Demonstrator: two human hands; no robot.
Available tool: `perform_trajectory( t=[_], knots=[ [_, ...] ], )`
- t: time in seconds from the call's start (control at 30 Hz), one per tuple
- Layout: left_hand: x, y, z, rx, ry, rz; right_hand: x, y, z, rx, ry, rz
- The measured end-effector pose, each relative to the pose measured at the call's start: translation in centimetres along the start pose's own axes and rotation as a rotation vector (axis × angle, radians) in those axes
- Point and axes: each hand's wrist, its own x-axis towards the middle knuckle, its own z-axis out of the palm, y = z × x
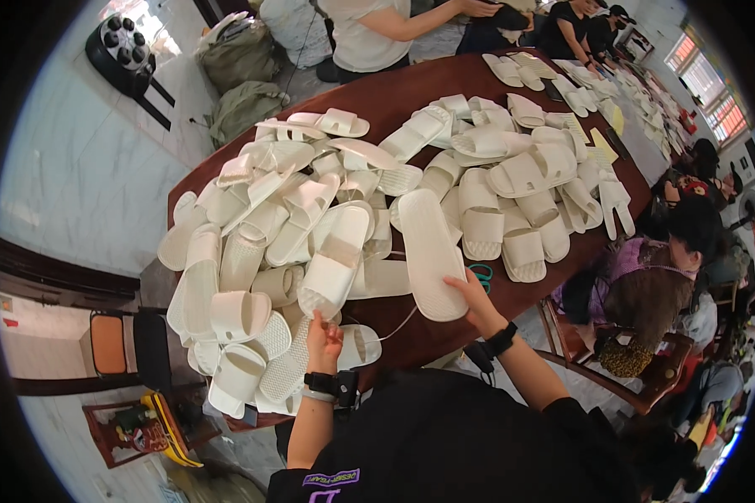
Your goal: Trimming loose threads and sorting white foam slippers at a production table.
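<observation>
My left hand (pixel 325 341) pinches the heel end of a cream slide slipper (pixel 334 267), which is tilted with its strap facing up. My right hand (pixel 476 300) grips a second cream slipper (pixel 429 251) by one edge. Its flat sole is turned toward me, so its strap is hidden. A large heap of slippers (pixel 235 260) surrounds my left hand, and another heap (pixel 512 184) lies beyond my right. Teal-handled scissors (pixel 481 275) rest on the table just behind my right hand.
The slippers lie on a dark red-brown table (pixel 394 344). A thin white cord (pixel 400 325) loops near its front edge. At right, a person (pixel 637 277) sits close to a wooden chair (pixel 646 377). Other people stand along the far side. Stuffed sacks (pixel 242 84) are on the floor behind the table.
</observation>
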Motion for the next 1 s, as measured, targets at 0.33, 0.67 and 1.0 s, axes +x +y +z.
perform_trajectory(
  t=[0.33, 0.67, 1.0],
  knots=[
    [-2.2, 0.2, 1.0, 0.48, -0.376, -0.285, 1.4, -1.1, 3.5, -0.373, -0.302, -0.154],
    [-2.5, 0.1, 1.0, 0.175, -0.331, -0.34, 2.6, 3.1, -10.6, -1.729, 0.14, -0.559],
    [-1.9, -2.5, 0.1, 0.573, -0.405, -0.15, 0.2, 4.2, -12.8, -1.066, -0.17, -0.124]
  ],
)
